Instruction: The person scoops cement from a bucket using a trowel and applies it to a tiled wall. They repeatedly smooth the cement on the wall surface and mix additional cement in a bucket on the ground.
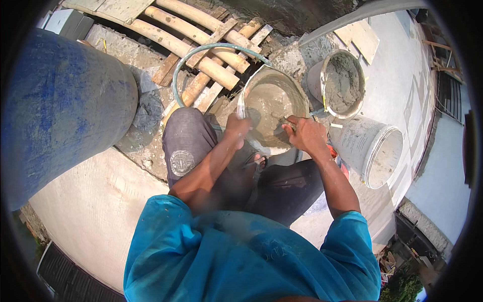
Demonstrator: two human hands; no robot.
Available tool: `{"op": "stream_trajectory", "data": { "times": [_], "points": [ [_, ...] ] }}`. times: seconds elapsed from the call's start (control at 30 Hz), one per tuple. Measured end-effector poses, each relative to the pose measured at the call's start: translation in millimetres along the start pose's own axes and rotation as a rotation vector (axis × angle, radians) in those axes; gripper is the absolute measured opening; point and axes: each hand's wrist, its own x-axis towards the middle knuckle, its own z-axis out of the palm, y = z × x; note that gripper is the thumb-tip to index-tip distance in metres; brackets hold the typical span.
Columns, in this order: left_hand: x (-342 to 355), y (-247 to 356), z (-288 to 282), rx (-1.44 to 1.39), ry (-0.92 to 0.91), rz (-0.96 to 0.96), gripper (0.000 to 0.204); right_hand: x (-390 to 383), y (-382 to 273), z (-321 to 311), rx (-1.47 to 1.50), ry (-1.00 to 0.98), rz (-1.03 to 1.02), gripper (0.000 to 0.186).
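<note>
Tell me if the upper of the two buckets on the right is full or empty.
Not empty; it looks mostly full: lumpy grey mix spreads right across the bucket. Its depth cannot be told.

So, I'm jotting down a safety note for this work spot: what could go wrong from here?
The leftmost bucket might tip or slosh if the left hand, at its rim, slips. The right hand is bare and close to the grey mix, which could irritate skin. Farther off, dark gaps show between the bamboo poles, so a foot or a dropped thing might go through.
</note>
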Motion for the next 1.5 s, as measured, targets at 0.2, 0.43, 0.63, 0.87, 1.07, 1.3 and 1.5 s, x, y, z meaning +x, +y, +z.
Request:
{"op": "stream_trajectory", "data": {
  "times": [0.2,0.43,0.63,0.87,1.07,1.3,1.5],
  "points": [
    [-125.6,67.6,-3.6,-0.127,-0.086,-0.032,0.027,-65.9,8.4,-91.2,-0.146,-0.058,-0.034,0.033],
    [-279.4,170.0,11.5,-0.190,-0.082,-0.039,0.053,-160.8,21.4,-275.2,-0.019,0.055,0.044,0.034],
    [-350.2,226.6,12.4,-0.340,-0.065,0.006,0.033,-200.3,-5.1,-353.5,-0.134,-0.057,-0.029,0.032],
    [-382.6,320.3,-37.4,-0.350,-0.076,0.091,0.031,-198.9,-58.7,-457.6,-0.228,-0.029,-0.010,0.031],
    [-376.2,389.5,-78.7,-0.422,0.121,0.170,0.038,-164.6,-121.0,-544.2,-0.142,0.088,-0.165,0.036],
    [-341.7,470.3,-120.5,-0.766,0.152,0.459,0.032,-73.6,-175.9,-572.9,-0.405,0.125,-0.336,0.037],
    [-253.3,522.7,-172.7,-0.755,0.176,0.359,0.035,21.0,-241.6,-660.4,-0.289,0.242,-0.496,0.035]
  ]
}}
